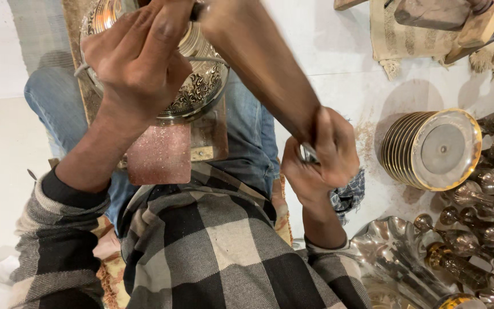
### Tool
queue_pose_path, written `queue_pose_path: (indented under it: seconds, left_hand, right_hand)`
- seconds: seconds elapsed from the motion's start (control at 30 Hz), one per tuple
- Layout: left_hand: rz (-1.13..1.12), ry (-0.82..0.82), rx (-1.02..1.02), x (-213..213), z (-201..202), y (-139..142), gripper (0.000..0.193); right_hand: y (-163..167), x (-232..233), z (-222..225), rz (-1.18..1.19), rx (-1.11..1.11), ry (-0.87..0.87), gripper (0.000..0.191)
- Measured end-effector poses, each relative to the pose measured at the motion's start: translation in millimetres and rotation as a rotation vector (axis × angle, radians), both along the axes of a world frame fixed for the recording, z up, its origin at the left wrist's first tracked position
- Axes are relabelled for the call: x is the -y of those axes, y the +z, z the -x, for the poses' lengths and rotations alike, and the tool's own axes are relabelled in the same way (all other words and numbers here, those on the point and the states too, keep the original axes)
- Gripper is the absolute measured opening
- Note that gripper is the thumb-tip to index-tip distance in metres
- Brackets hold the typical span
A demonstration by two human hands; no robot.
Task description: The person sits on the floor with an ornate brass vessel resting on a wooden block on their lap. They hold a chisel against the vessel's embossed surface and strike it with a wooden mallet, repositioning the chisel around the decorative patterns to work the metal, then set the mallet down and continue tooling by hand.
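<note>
My left hand (138,63) presses down on a round engraved metal bowl (201,86) resting on my lap. Its fingertips close around a small dark tool (198,10) at the top edge of the view. The bowl sits on a wooden board (161,153) across my jeans. My right hand (321,154) grips the lower end of a long wooden mallet (258,63). The mallet is blurred and slants up to the left, over the bowl, towards the small tool. The far side of the bowl is hidden by my left hand.
On the white floor to the right lie a stack of gold-rimmed metal plates (430,149), several shiny metal goblets (493,183) and a scalloped metal tray (393,249). A fringed cloth (407,34) and wooden pieces (478,26) lie at the top right.
</note>
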State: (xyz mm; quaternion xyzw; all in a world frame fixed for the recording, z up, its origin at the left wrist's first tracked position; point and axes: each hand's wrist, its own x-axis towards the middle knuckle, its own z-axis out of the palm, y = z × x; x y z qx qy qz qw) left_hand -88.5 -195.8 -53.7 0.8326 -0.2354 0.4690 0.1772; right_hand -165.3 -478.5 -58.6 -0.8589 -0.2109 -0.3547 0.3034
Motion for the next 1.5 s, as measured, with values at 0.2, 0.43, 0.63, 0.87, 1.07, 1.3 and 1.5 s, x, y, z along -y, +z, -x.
queue_pose_path:
  seconds: [0.2,0.43,0.63,0.87,1.07,1.3,1.5]
  left_hand:
    - [-0.013,-0.006,-0.006,-0.9,0.4,8.4,0.06]
    - [-0.025,-0.002,-0.038,-7.1,2.7,2.0,0.052]
    - [-0.036,0.021,0.109,-8.9,-11.3,-12.2,0.03]
    - [-0.046,0.007,0.063,-16.2,-7.0,-5.5,0.027]
    - [-0.046,-0.006,0.057,-17.3,-10.3,-4.3,0.029]
    - [-0.032,-0.021,0.027,-21.6,-9.9,-4.2,0.037]
    - [-0.01,-0.062,-0.027,-24.2,-8.2,0.1,0.033]
  right_hand:
    - [9.7,-2.7,10.1,-0.07,-0.194,0.042,0.073]
    - [9.5,-4.8,6.6,0.003,-0.167,0.054,0.075]
    - [8.4,-12.7,7.4,-0.134,-0.209,0.058,0.073]
    - [9.0,-26.4,6.8,-0.215,-0.164,-0.001,0.066]
    - [10.9,-25.8,8.2,-0.062,-0.129,-0.069,0.066]
    - [15.0,-34.5,6.6,-0.186,-0.094,-0.048,0.058]
    - [7.3,-33.9,2.5,-0.148,0.002,0.049,0.07]
